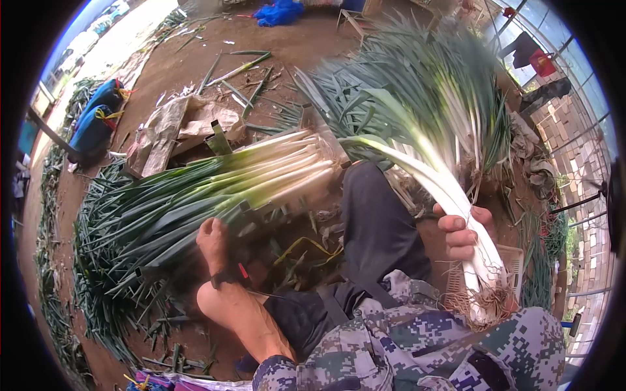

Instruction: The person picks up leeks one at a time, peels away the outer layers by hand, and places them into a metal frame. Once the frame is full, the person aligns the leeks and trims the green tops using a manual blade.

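My right hand (462, 232) is wrapped round a few thick green onions (438, 174). Their white shanks run down to tangled brown roots near my lap, and their leaves point up and left. My left hand (212, 242) is at the near edge of the leaves of a trimmed pile of green onions (261, 173). Its fingers are curled closed; what they hold, if anything, is hidden. The pile lies sideways on a low metal rack (222, 138), white ends to the right.
A big bundle of untrimmed green onions (417, 85) leans at the back right. A pale plastic basket (515, 260) stands behind the held roots. Sacking (176, 127) and loose leaves (251, 91) lie on the dirt floor. Blue bags (98, 120) sit far left.
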`<action>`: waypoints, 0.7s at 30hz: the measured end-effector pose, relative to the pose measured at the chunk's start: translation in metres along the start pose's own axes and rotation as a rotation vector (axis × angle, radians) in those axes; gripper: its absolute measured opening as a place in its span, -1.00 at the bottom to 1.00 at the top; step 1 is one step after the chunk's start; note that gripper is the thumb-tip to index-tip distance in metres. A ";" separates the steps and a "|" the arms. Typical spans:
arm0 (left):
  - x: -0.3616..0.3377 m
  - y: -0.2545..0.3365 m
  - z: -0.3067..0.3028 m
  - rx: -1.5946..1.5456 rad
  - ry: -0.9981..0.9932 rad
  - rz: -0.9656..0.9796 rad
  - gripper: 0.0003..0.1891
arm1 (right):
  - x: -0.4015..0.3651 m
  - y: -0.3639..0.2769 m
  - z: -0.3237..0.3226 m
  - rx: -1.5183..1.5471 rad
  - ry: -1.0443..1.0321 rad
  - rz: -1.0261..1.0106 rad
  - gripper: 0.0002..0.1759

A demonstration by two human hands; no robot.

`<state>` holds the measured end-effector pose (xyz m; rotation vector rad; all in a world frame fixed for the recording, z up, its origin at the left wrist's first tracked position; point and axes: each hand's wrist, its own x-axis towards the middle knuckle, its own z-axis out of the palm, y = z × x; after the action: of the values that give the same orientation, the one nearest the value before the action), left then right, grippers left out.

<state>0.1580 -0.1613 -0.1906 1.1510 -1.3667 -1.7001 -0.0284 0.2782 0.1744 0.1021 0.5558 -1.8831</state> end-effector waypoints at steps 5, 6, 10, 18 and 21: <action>-0.006 0.002 0.001 -0.103 -0.046 -0.010 -0.71 | -0.004 0.015 0.040 -0.158 -0.208 0.016 -0.25; -0.003 0.000 0.001 -0.081 -0.016 0.015 -0.71 | -0.003 0.019 0.051 -0.189 -0.257 0.005 -0.24; -0.009 0.008 0.008 -0.150 -0.004 0.014 -0.72 | 0.006 0.019 0.086 -0.432 -0.455 0.068 -0.20; -0.020 0.006 0.001 0.102 0.157 0.204 -0.72 | 0.121 0.018 0.120 -0.942 -0.613 0.025 -0.09; -0.033 0.017 -0.007 0.121 0.164 0.192 -0.66 | 0.197 0.024 0.105 -1.320 -0.419 -0.042 -0.16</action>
<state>0.1766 -0.1380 -0.1670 1.1579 -1.4425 -1.3742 -0.0615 0.0572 0.1948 -1.1266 1.3639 -1.1921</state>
